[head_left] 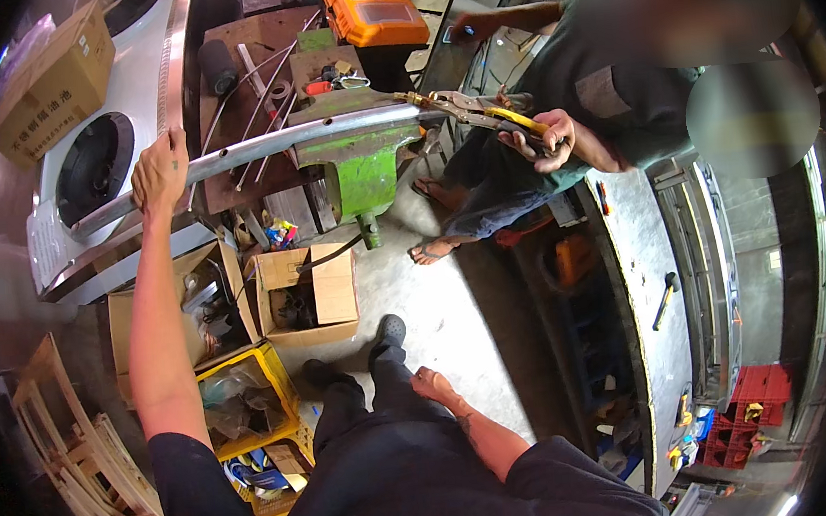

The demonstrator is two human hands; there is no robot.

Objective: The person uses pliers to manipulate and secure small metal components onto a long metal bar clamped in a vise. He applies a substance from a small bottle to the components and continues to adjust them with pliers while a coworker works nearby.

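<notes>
My left hand [162, 169] is wrapped round a long, slightly curved metal pipe [264, 147] with small holes along it. The pipe crosses over a green bench vise [366, 179]; whether the jaws clamp it cannot be told. At its far right end, a co-worker's hand [551, 140] holds locking pliers [464, 108] together with a yellow-handled tool [518, 117]. The pliers' jaws are close to the pipe end. My right hand [433, 384] hangs beside my thigh, its fingers loosely curled, with nothing visible in them.
A stove top with a carton [55, 82] stands left. Rods lie on the workbench [233, 190] beside an orange toolbox [372, 9]. Open cardboard boxes [336, 288] and a yellow crate [282, 385] sit on the floor. At right, a hammer [667, 301] lies on a long table [639, 230].
</notes>
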